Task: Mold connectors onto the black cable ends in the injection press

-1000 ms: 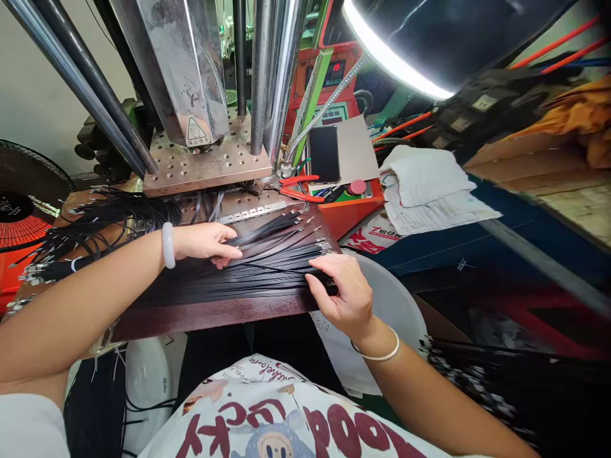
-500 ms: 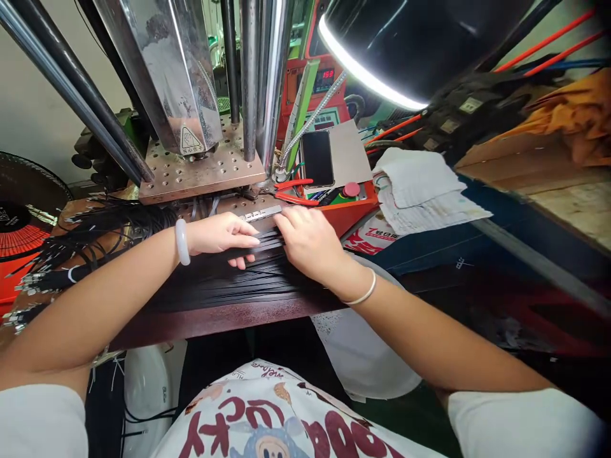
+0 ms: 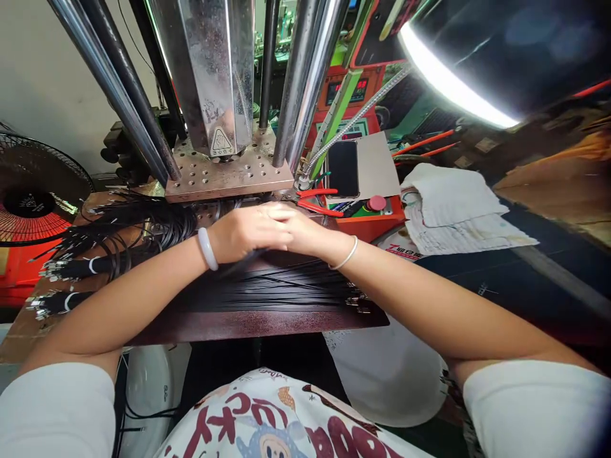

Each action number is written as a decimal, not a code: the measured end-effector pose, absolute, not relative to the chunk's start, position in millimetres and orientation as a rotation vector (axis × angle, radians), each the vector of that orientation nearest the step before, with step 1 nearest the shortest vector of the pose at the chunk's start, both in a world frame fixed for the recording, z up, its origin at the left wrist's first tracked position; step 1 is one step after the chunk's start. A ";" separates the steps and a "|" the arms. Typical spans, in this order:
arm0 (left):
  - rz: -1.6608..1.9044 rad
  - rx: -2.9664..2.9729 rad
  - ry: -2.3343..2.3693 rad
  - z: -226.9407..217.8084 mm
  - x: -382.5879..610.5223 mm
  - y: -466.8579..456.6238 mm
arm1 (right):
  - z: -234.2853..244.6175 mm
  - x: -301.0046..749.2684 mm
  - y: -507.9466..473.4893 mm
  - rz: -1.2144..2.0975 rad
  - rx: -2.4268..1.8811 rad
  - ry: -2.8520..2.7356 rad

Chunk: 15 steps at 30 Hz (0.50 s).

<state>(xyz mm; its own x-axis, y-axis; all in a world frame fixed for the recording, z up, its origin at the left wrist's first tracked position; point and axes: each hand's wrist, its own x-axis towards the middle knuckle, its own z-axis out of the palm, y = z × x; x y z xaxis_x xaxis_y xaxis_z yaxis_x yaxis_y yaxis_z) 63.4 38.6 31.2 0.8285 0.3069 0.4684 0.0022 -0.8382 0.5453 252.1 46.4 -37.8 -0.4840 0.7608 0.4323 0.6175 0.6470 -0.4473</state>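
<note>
My left hand [image 3: 245, 234] and my right hand [image 3: 305, 233] meet and overlap in front of the press plate. Both have their fingers bent inward, and whatever lies between them is hidden. A dark, blurred strand or strands comes out below my left hand. Under and in front of them, a layer of thin black cables [image 3: 286, 292] lies lengthwise on a dark red board [image 3: 267, 324]. Small metal ends [image 3: 358, 300] show at the cables' right side. Above the hands is the press's drilled metal plate [image 3: 229, 184].
Bundled black cables with metal tips [image 3: 67, 267] lie at left, near a fan [image 3: 33, 197]. Red-handled pliers [image 3: 319, 202], a phone [image 3: 342, 168] and a red button [image 3: 376, 203] sit at right, beside white cloths [image 3: 453, 197]. A lamp [image 3: 458, 76] hangs above.
My hands, apart before, have come together. The slotted metal strip seen between them earlier is now covered. The view has shifted, showing the cables' right ends.
</note>
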 end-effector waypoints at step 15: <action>0.902 2.165 0.865 10.2 55.0 50.5 | -30.8 254.3 1.5 0.891 -1.110 -1.873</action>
